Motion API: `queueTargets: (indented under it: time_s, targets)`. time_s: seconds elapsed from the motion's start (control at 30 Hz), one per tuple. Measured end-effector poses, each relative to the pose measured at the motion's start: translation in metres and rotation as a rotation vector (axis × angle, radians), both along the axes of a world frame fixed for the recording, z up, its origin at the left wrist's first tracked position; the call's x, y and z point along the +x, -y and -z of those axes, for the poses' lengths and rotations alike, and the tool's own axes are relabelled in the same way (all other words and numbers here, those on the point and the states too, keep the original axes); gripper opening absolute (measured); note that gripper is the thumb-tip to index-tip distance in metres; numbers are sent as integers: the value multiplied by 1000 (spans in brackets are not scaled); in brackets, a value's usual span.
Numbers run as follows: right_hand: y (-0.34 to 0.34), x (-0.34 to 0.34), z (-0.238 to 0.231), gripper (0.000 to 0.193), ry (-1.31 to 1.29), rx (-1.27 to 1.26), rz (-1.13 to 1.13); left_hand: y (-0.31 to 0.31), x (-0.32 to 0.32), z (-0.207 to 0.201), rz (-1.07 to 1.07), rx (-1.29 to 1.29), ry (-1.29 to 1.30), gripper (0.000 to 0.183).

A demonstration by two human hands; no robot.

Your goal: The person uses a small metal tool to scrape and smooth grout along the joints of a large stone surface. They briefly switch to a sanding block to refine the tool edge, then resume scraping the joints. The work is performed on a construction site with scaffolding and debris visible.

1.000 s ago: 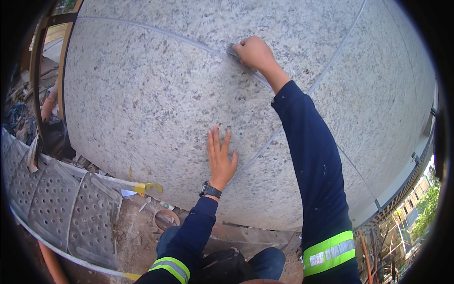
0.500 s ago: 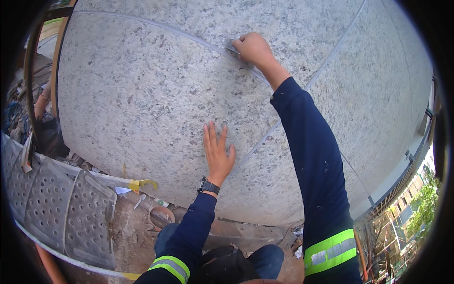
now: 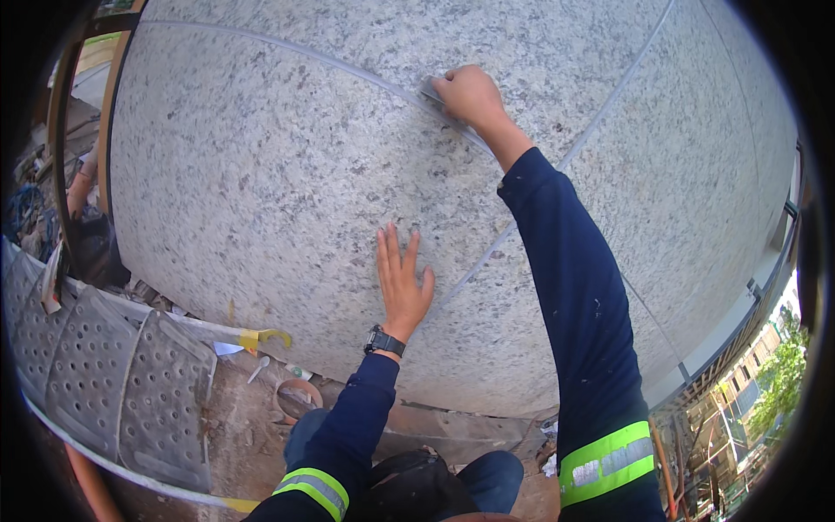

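Note:
My right hand (image 3: 470, 96) is closed around a small flat grey scraper (image 3: 429, 88), most of which the fingers hide. Its visible edge rests at the pale seam (image 3: 339, 63) that curves between two speckled stone panels. Lower down, my left hand (image 3: 404, 287) lies flat with spread fingers on the grey-white stone panel (image 3: 252, 165), holding nothing. A black watch (image 3: 384, 342) is on the left wrist. Another seam (image 3: 477, 266) runs diagonally to the right of my left hand and passes behind my right sleeve.
A perforated metal walkway plank (image 3: 165, 391) lies at lower left. Near it are a yellow hook-ended piece (image 3: 265, 337), a white plastic spoon (image 3: 258, 370) and a round container (image 3: 297, 398). A brown metal frame (image 3: 59, 130) stands at far left, with rubble beyond. Scaffolding (image 3: 713, 439) shows at lower right.
My right hand and the scraper have shifted very slightly down and to the right along the seam. My left hand stays flat in the same place on the panel.

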State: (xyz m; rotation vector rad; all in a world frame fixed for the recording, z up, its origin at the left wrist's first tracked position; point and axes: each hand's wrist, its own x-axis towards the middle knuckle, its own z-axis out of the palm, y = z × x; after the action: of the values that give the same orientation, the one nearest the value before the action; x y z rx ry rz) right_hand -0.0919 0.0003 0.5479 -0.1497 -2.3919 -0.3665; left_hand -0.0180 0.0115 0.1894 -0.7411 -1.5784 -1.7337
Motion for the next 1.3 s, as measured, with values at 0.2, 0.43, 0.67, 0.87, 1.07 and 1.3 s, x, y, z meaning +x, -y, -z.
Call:
queueTargets:
  time_s: [0.2, 0.43, 0.67, 0.87, 1.07, 1.3]
  targets:
    - [-5, -5, 7, 39, -62, 31, -19, -1, 0, 0, 11, 18, 0, 74]
    - [-4, -8, 8, 39, -84, 54, -28, 2, 2, -1, 1, -25, -7, 74]
    - [4, -8, 4, 38, -20, 64, -11, 8, -3, 1, -10, -46, 14, 75]
    - [7, -13, 3, 41, -39, 19, -42, 5, 4, -3, 26, -3, -2, 72]
    - [0, 0, -1, 41, 26, 82, 26, 6, 0, 2, 13, -57, 9, 73]
    - [6, -12, 2, 43, 18, -22, -81, 1, 5, -4, -11, -7, 8, 75]
